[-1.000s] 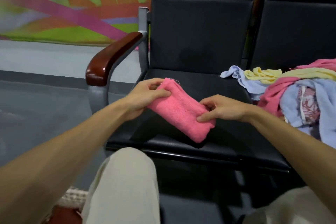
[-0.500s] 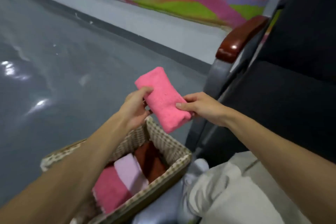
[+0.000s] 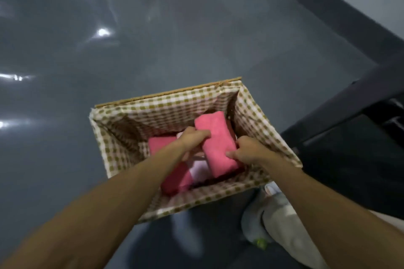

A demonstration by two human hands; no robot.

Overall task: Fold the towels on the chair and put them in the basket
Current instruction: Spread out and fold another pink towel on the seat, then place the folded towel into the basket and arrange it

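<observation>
Since the earlier frame the folded pink terry towel [image 3: 215, 144] has travelled from above the near corner of the basket to inside its opening, and the view has swung from the chair to look almost straight down. The rectangular woven basket with a brown-and-white gingham lining [image 3: 172, 102] stands on the glossy grey floor [image 3: 153, 28].

The towel lies in the 3 o'clock half of the basket's interior, its long axis running from about 12 to 5 o'clock. The left hand [image 3: 192, 137] grips its 9 o'clock edge, fingers [image 3: 204, 133] curled over the top face. The right hand [image 3: 248, 153] pinches its 3 o'clock edge near the lower end. Both hands thus have hold of the towel. Whether it already rests on the contents beneath cannot be told.

A second folded pink towel [image 3: 175, 178] lies toward 7 o'clock, with a pale pink folded towel [image 3: 200, 170] between the two.

The black chair [image 3: 349, 148] stands beyond the basket at 3 o'clock, and a grey shoe [image 3: 255, 220] at 5 o'clock.

Judged from this position, the placing step is nearly complete: release remains, then a return to the chair if any towels are left there, which is not shown here.
</observation>
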